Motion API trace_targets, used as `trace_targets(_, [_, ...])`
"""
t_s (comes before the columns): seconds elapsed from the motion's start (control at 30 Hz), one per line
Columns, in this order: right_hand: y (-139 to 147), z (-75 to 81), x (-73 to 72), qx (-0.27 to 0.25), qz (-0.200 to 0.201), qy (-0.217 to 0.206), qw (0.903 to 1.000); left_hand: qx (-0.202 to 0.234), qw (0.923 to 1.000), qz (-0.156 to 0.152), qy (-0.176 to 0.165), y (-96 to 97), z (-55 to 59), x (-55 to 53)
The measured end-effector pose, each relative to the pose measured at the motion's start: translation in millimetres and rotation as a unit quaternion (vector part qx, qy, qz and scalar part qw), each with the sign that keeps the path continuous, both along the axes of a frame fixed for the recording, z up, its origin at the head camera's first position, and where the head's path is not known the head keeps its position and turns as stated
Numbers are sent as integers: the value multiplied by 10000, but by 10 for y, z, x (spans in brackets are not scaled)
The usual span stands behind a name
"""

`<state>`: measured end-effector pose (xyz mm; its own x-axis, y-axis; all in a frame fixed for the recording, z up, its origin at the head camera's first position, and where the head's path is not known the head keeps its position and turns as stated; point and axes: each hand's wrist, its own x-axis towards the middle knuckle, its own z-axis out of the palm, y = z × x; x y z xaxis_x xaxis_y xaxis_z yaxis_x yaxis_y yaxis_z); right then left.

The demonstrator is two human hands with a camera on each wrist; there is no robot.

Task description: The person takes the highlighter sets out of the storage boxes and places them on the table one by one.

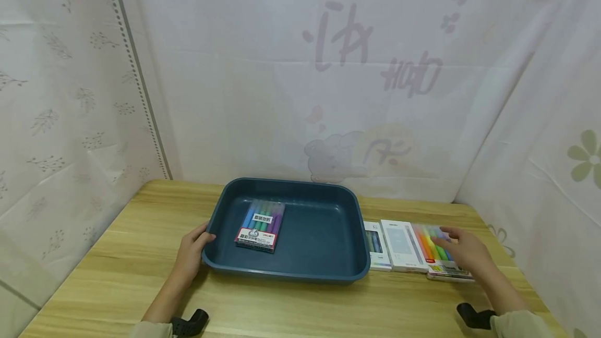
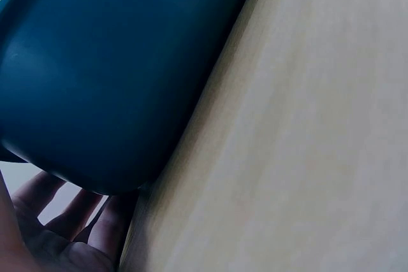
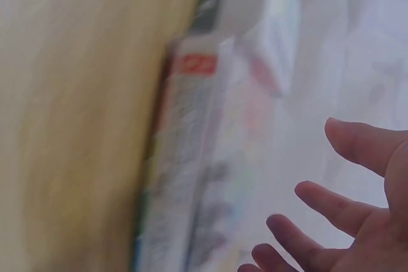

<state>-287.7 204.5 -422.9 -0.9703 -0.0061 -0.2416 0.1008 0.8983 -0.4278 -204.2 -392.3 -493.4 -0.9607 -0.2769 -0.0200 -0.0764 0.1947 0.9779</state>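
Note:
A dark blue plastic tray (image 1: 324, 244) sits on the table, with a clear pack of colored markers (image 1: 263, 226) lying in its left half. At the tray's left side, my left hand (image 1: 188, 254) grips the wall, thumb over the rim; the left wrist view shows its fingers (image 2: 111, 224) against the outside. My right hand (image 1: 469, 252) hovers over a rainbow-colored marker pack (image 1: 424, 241), which lies on top of another pack. In the right wrist view the fingers (image 3: 325, 211) are spread, apart from the blurred packs (image 3: 191, 132), and hold nothing.
Between the tray and the rainbow pack lie a white box (image 1: 403, 246) and a white pack with a dark window (image 1: 376, 249), side by side. The wooden table (image 1: 300, 306) meets patterned white curtains (image 1: 263, 93) at the back and sides.

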Motion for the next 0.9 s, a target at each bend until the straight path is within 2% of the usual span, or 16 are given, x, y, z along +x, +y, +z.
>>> trace_targets(0.4, [-503,370,114,-259,534,480,9971,49,10000,0,-24,-5,1,-1])
trace_targets(0.63, [-832,552,195,-578,939,788,9908,-46,10000,22,-37,-2,14,5])
trace_targets(0.9, [-1161,678,228,-961,1345,867,9824,-22,10000,8,-13,-4,9,6])
